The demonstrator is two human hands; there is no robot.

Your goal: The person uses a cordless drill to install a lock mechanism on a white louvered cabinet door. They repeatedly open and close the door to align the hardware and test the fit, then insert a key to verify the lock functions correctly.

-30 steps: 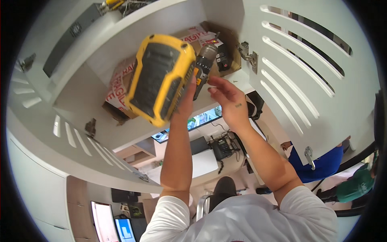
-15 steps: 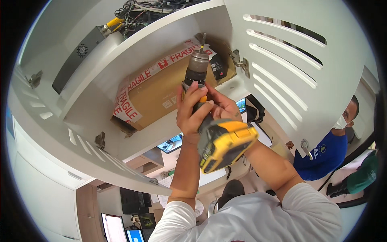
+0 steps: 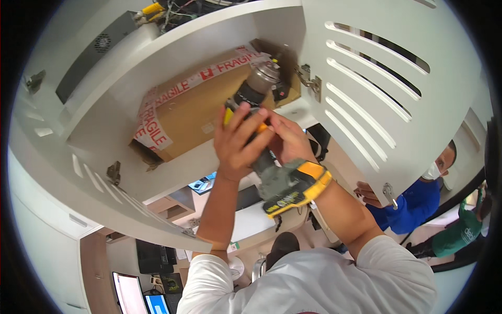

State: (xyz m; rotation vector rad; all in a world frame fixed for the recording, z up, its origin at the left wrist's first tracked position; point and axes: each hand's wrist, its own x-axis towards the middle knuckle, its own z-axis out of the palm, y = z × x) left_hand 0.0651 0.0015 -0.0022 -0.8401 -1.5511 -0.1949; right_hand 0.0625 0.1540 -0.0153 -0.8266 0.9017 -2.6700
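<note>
A yellow and black cordless drill (image 3: 285, 186) is held up in front of the open cabinet, in both my hands. My left hand (image 3: 238, 138) wraps the drill body from the left, fingers laid over its top near the black collar. From the right, my right hand (image 3: 293, 138) is closed around the handle just below the body. The metal chuck (image 3: 263, 78) points up and away toward the cabinet, with a bit at its tip. Behind the drill, a cardboard box (image 3: 193, 112) with red and white tape lies in the lower compartment.
A slotted white door (image 3: 355, 104) stands open at right on a metal hinge (image 3: 308, 78). Tangled cables (image 3: 196, 8) and a grey device (image 3: 97, 57) fill the upper shelf. A masked person in blue (image 3: 418, 204) stands by the door. Screens (image 3: 128, 293) sit below left.
The drill has turned in my hands: its chuck leans more to the right and its battery shows more side-on. My left hand has shifted slightly left. The person in blue has a hand nearer the door's lower edge.
</note>
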